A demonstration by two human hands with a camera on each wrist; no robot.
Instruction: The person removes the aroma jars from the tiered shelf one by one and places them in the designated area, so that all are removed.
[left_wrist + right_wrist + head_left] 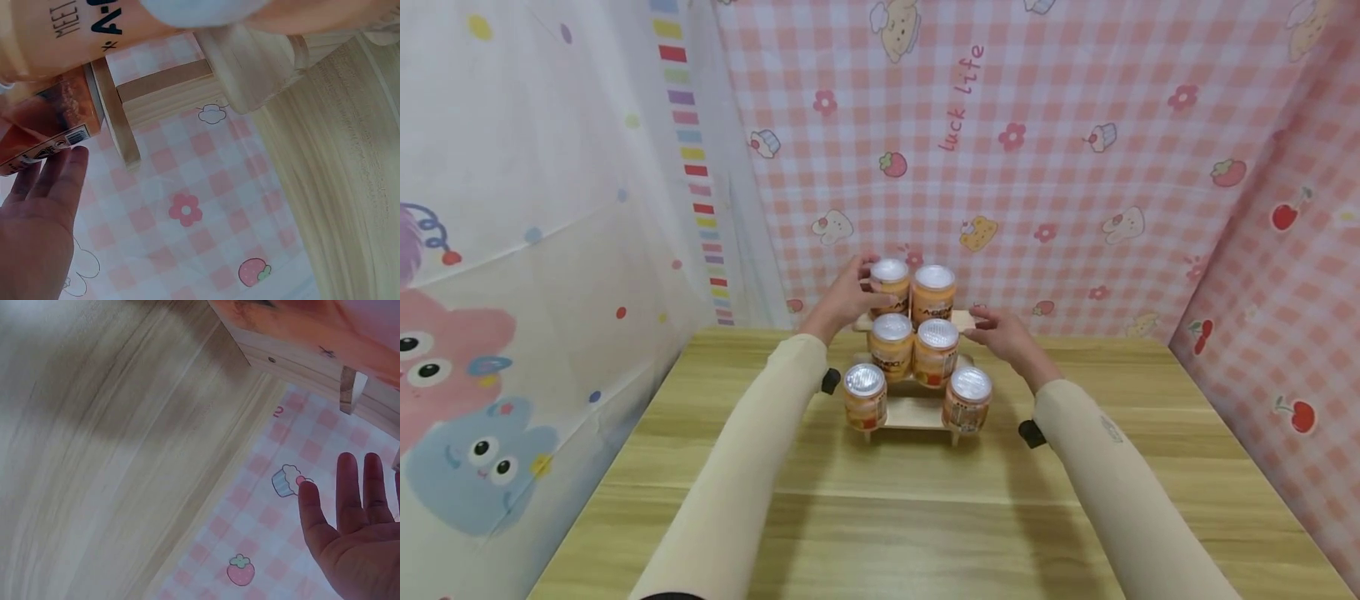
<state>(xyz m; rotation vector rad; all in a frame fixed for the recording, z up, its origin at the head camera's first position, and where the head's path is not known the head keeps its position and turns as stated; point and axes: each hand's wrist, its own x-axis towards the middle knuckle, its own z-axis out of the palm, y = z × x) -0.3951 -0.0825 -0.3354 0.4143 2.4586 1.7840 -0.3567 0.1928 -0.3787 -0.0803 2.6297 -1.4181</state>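
A small three-tier wooden shelf (914, 412) holds orange cans with silver lids, two on each tier. My left hand (848, 293) grips the upper left can (890, 287), its thumb across the front and other fingers behind. In the left wrist view, the fingers (57, 178) of that hand touch an orange printed can (53, 115). By the right end of the top tier, my right hand (1006, 335) has its fingers extended near the board, next to the upper right can (934, 293). The right wrist view shows that hand (359, 531) with spread fingers and nothing held.
On the middle tier, two cans (891, 346) stand side by side. The bottom tier has a left can (865, 398) and a right can (967, 402) with a gap between. The shelf stands on a wood-grain table (880, 533), before a pink checked cloth (1060, 183).
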